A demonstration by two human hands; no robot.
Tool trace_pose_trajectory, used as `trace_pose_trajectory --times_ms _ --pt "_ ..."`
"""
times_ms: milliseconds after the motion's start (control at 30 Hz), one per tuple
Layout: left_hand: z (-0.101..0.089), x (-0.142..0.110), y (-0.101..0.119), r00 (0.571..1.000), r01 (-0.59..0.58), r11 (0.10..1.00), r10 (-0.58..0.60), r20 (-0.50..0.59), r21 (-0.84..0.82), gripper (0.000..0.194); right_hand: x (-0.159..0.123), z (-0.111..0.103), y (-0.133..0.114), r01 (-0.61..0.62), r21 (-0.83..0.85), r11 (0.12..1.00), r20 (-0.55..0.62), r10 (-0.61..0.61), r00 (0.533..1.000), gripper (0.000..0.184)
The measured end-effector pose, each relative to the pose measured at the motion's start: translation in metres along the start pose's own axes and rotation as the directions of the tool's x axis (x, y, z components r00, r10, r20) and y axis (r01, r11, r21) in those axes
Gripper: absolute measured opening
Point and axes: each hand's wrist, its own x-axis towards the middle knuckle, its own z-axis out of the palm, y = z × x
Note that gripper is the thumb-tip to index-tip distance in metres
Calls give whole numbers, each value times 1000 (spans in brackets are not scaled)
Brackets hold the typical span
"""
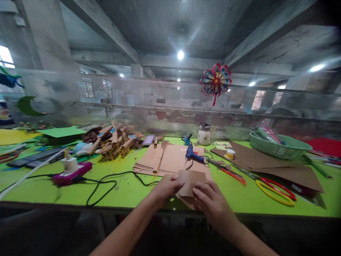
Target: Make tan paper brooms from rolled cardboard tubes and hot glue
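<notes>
Between my two hands, at the table's front edge, is a piece of brown kraft paper (pixel 190 179) that looks bent or folded over. My left hand (pixel 168 187) pinches its left side between thumb and fingers. On its right side my right hand (pixel 211 199) is closed, with fingers across the front of the paper. Just beyond lies a blue hot glue gun (pixel 192 153), resting on a stack of flat brown paper sheets (pixel 173 160). A thin rolled paper stick with yellow thread (pixel 160 158) lies across that stack.
Scissors with red and yellow handles (pixel 277 192) lie right, near brown card (pixel 255 156) and a green basket (pixel 279 144). A magenta power strip (pixel 71 173) with a black cord sits left, before a pile of paper rolls (pixel 117 140). A white jar (pixel 204 135) stands behind.
</notes>
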Motion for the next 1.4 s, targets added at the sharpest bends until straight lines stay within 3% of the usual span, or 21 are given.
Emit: trace_pose_trajectory --times_ms 167,333,433,600,733,833,933,967,1033,1133,1267,1333,1400 --pt "6 1 3 1000 -11 992 10 -7 -127 31 3 2 4 -3 -64 998 -14 2 1000 40" --pt "0 4 3 1000 -22 997 21 -8 -69 37 7 4 24 74 -46 996 -53 -77 996 39" --pt "-6 6 -1 997 -61 998 60 -50 -21 40 12 -6 50 43 -79 996 -84 -50 995 40" --pt "-5 3 -2 987 -85 996 82 -138 -20 42 4 -20 119 -162 -259 952 -127 132 983 39" --pt "-2 0 0 984 -146 988 139 -108 -56 40 -13 -15 153 -336 -329 882 60 375 925 30" --pt "-4 1 -2 976 -190 981 185 -117 -35 37 -13 -14 141 -403 -187 896 95 425 900 32" --pt "-5 3 -3 969 -206 979 205 -138 10 35 4 -19 103 -480 113 870 19 481 876 33" --pt "-5 3 -3 969 -201 979 202 -142 20 35 12 -21 88 -531 239 813 71 530 845 33" --pt "-4 3 -2 974 -169 985 171 -147 20 36 25 -22 62 -635 488 599 264 592 761 38" --pt "-4 3 0 987 -98 995 96 -125 -8 39 33 -14 36 -623 715 317 401 545 737 37" --pt "-5 5 -1 988 -68 998 66 -136 -14 39 29 -3 25 -544 839 -8 449 575 684 48" --pt "-6 7 -3 987 -71 997 70 -144 -4 39 26 -1 24 -518 851 -84 459 598 657 55" --pt "-7 8 -4 989 -61 998 63 -137 13 40 24 1 27 -538 842 -30 430 638 638 48"
